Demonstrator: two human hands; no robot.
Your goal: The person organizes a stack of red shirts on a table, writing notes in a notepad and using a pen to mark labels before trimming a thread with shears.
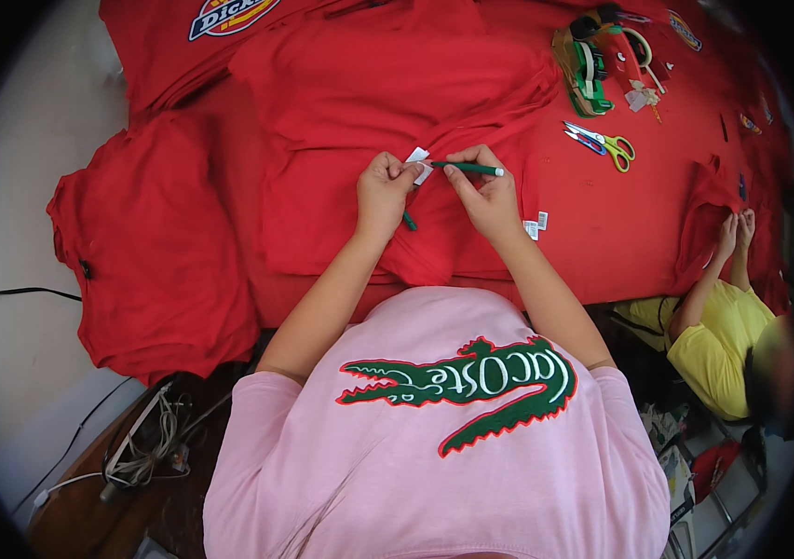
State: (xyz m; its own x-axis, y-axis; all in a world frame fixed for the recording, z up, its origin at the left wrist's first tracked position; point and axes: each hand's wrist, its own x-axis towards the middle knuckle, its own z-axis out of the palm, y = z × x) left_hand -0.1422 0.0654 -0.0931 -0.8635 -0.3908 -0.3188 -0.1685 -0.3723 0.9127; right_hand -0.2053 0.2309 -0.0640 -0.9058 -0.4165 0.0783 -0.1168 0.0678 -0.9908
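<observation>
A pink short-sleeved cotton shirt with a green crocodile figure (457,391) is seen nearest the camera, worn by the person, and a tangle of pale cables (150,447) lies on the floor to its left. Just beyond the shirt, a folded red cotton garment (341,186) is spread on the bench (620,224), which is covered in red cloth. Over this garment the left hand (384,191) is closed, and a small white paper tag (418,164) is pinched between its fingertips; a short green object shows below this hand, though what it is cannot be told. Directly right of the tag, the right hand (484,191) is curled shut around a slim green pen with a white end (469,169), whose tip is held against the tag. Two small white labels (536,224) lie just right of the right hand. Farther right, another person in a yellow top (723,345) is seen with both hands on red fabric. Beyond the tag to the right, green-handled scissors (602,143) rest on the bench, and still farther a cluster of tape dispensers (602,56) is set. More red garments (150,242) are laid to the left.
</observation>
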